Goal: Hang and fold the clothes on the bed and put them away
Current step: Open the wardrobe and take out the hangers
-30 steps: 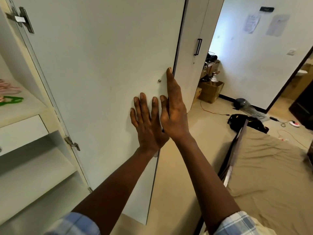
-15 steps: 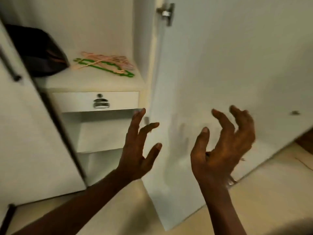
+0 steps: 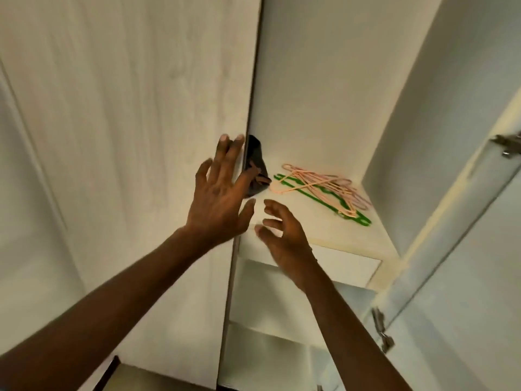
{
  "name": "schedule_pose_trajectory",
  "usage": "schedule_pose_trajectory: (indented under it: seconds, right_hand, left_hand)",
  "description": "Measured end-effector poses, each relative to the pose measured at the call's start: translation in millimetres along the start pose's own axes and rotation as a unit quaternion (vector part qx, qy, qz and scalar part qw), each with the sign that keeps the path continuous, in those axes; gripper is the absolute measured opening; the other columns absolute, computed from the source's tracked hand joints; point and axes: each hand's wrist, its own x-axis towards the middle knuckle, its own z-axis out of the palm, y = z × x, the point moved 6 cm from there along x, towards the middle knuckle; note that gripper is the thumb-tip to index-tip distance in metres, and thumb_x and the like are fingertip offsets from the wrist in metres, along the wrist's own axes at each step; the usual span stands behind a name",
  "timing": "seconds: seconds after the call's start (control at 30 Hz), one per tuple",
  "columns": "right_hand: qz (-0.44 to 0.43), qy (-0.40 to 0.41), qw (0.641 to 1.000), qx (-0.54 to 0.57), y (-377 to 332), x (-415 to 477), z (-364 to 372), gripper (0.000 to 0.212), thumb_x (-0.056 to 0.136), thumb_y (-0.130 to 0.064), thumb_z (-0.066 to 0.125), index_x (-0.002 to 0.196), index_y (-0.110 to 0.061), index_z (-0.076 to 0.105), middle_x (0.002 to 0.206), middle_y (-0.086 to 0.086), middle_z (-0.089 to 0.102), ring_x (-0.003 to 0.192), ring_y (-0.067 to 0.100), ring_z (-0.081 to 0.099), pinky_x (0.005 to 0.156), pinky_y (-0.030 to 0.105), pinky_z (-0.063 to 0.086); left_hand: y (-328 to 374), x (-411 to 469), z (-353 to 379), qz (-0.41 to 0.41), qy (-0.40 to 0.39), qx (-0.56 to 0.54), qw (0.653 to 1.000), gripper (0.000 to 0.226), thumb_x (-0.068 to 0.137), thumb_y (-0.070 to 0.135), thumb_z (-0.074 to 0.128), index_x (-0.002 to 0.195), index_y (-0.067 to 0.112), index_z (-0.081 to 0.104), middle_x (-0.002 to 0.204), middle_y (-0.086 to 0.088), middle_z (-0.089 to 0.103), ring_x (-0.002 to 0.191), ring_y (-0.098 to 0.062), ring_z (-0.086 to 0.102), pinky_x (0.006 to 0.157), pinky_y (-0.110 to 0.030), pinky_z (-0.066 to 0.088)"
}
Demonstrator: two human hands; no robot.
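Note:
I face an open white wardrobe. My left hand [image 3: 220,193] is spread flat against the left wardrobe door [image 3: 135,136], its fingertips at the door's right edge. My right hand [image 3: 284,235] hovers with loosely bent fingers at the front edge of the wardrobe shelf [image 3: 332,235] and holds nothing. A pile of pink and green hangers [image 3: 324,190] lies on that shelf. A dark bag [image 3: 258,165] sits at the shelf's left, partly hidden by the door and my left hand. No clothes or bed are in view.
Under the shelf is a white drawer [image 3: 346,266], with open compartments [image 3: 282,306] below it. The right wardrobe door [image 3: 465,249] stands swung open, with metal hinges [image 3: 507,142] on its inner edge.
My view has swung left from the right door to the wardrobe interior. My left hand rose and now presses on the left door; my right hand moved up to the shelf's front.

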Motion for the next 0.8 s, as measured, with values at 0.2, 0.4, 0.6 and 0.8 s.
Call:
schedule_pose_trajectory:
  seconds: [0.2,0.4,0.6,0.8]
  right_hand:
    - [0.035,-0.054,0.984,0.166,2,91,63,0.053,0.093,-0.01,0.073,0.141,-0.022,0.053,0.133,-0.005,0.065,0.121,0.013,0.063,0.082,0.02,0.051]
    - [-0.01,-0.057,0.993,0.105,18,119,77,0.024,0.095,-0.008,0.07,0.115,-0.02,0.066,0.111,0.004,0.074,0.104,0.021,0.071,0.092,0.039,0.057]
    - [-0.147,-0.06,0.982,0.105,14,77,80,0.023,0.094,0.001,0.067,0.106,-0.017,0.063,0.095,-0.003,0.073,0.089,0.014,0.069,0.079,0.029,0.058]
    - [-0.287,-0.062,0.944,0.148,3,-10,117,0.033,0.082,-0.003,0.081,0.109,-0.009,0.063,0.098,-0.008,0.067,0.091,0.004,0.068,0.08,0.018,0.055]
  left_hand:
    - [-32,51,-5,0.139,-0.073,0.19,0.969,0.059,0.091,0.038,0.05,0.148,0.019,0.053,0.173,-0.015,-0.005,0.16,-0.037,-0.007,0.122,-0.067,0.01]
    - [-25,57,-6,0.171,-0.163,0.303,0.923,0.057,0.086,0.037,0.064,0.141,0.021,0.057,0.174,-0.015,-0.002,0.158,-0.04,-0.015,0.121,-0.072,-0.003]
    - [4,38,-31,0.127,-0.169,0.328,0.921,0.061,0.095,0.058,0.034,0.127,0.016,0.066,0.166,-0.014,0.034,0.159,-0.042,-0.004,0.122,-0.069,-0.009]
    - [14,-19,-101,0.105,-0.086,0.357,0.924,0.053,0.104,0.055,0.044,0.104,0.008,0.07,0.13,-0.013,0.067,0.153,-0.036,0.034,0.123,-0.066,0.016]
